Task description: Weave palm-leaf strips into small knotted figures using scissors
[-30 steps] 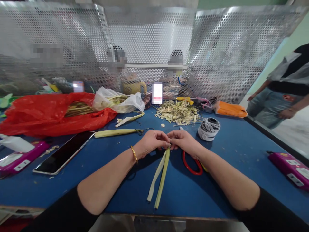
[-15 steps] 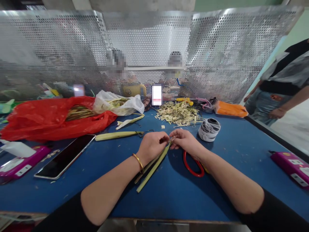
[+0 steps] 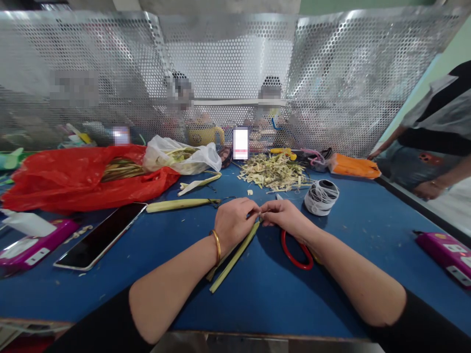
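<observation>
My left hand point(image 3: 235, 220) and my right hand point(image 3: 283, 215) meet over the blue table point(image 3: 360, 230), fingers pinched together on the top end of a pair of long green leaf strips point(image 3: 235, 255). The strips slant down and to the left, passing under my left wrist, which wears a gold bangle point(image 3: 216, 246). Red-handled scissors point(image 3: 294, 250) lie on the table just under my right wrist. A spool of white thread point(image 3: 321, 196) stands a little beyond my right hand.
A red plastic bag point(image 3: 73, 176) and a white bag point(image 3: 184, 154) hold more leaves at the back left. A phone point(image 3: 101, 235) and pink cases point(image 3: 33, 245) point(image 3: 447, 252) lie at the sides. Leaf scraps point(image 3: 272, 171) are piled by the perforated metal screen point(image 3: 331, 73). A person point(image 3: 437, 132) stands at right.
The leaf strips swung from pointing straight toward me to slanting left under my left wrist. Both hands stayed pinched on their top end, shifting slightly away from me.
</observation>
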